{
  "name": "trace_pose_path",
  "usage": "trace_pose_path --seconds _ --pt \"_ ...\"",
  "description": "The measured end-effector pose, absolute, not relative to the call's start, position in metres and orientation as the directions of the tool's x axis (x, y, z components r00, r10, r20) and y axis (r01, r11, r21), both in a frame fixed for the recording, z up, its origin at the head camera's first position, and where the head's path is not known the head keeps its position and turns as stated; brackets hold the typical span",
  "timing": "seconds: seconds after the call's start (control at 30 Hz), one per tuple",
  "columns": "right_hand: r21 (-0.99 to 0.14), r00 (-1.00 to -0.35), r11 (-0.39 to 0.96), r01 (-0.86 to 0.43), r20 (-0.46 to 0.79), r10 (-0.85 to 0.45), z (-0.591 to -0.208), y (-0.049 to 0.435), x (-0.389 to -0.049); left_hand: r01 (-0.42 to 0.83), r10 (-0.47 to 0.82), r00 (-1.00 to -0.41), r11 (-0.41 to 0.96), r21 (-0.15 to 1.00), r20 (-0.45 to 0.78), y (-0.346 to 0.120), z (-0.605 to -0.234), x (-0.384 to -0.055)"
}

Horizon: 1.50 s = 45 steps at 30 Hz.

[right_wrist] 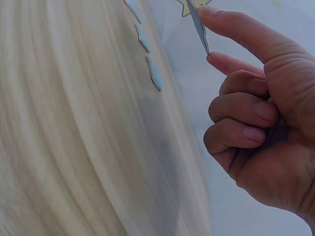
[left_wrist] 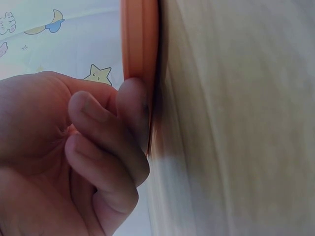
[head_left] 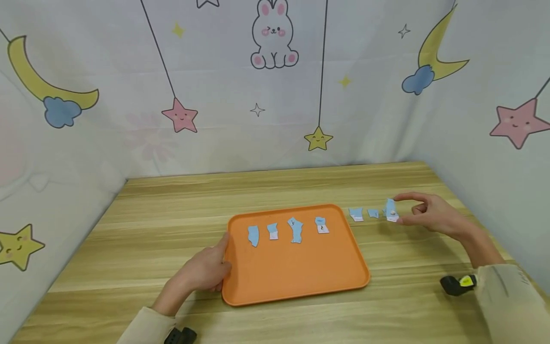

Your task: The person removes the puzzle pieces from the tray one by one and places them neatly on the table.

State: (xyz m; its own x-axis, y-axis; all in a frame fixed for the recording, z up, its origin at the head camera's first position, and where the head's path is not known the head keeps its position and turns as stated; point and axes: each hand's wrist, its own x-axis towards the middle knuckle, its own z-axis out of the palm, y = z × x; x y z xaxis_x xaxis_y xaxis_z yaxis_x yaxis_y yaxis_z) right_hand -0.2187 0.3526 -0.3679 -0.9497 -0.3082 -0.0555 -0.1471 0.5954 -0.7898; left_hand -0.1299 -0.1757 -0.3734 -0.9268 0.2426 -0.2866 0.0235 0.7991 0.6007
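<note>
My left hand (head_left: 205,267) grips the left edge of an orange tray (head_left: 296,277), its fingertips at the rim in the left wrist view. A row of torn-looking light-blue pieces lies in the tray, among them a plain one (head_left: 253,236) and a branched one (head_left: 295,230). My right hand (head_left: 434,215) pinches another blue-and-white piece (head_left: 390,210) by its ends between thumb and index finger, the other fingers curled in. In the right wrist view this held piece (right_wrist: 199,29) is raised off the table, seen nearly edge-on.
Right of the tray, a blue-and-white piece (head_left: 356,214) and a smaller blue piece (head_left: 373,213) lie on the wooden table (head_left: 172,200). A third piece (right_wrist: 154,73) lies beside them in the right wrist view. A cloth with cartoon prints (head_left: 223,153) hangs behind the table.
</note>
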Motion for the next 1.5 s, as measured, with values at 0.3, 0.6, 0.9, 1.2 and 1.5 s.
trace_pose_path --seconds 0.3,0.6,0.9,1.2,1.5 --pt "-0.771 -0.954 0.626 -0.121 -0.084 -0.289 -0.372 0.364 -0.219 0.028 0.246 -0.926 0.801 0.598 -0.287 -0.175 -0.373 -0.13" --pt "-0.739 -0.954 0.664 -0.108 -0.111 -0.28 -0.375 0.378 -0.224 0.014 0.245 -0.92 0.8 0.599 -0.306 -0.175 -0.373 -0.13" --pt "-0.684 -0.956 0.72 -0.12 -0.115 -0.269 -0.381 0.388 -0.232 0.018 0.249 -0.92 0.798 0.603 -0.301 -0.174 -0.373 -0.13" --pt "-0.631 -0.946 0.763 -0.142 -0.14 -0.292 -0.374 0.39 -0.24 0.01 0.24 -0.922 0.798 0.602 -0.304 -0.175 -0.372 -0.13" --pt "-0.589 -0.94 0.794 -0.149 -0.165 -0.299 -0.374 0.388 -0.248 0.027 0.25 -0.927 0.791 0.612 -0.281 -0.176 -0.375 -0.129"
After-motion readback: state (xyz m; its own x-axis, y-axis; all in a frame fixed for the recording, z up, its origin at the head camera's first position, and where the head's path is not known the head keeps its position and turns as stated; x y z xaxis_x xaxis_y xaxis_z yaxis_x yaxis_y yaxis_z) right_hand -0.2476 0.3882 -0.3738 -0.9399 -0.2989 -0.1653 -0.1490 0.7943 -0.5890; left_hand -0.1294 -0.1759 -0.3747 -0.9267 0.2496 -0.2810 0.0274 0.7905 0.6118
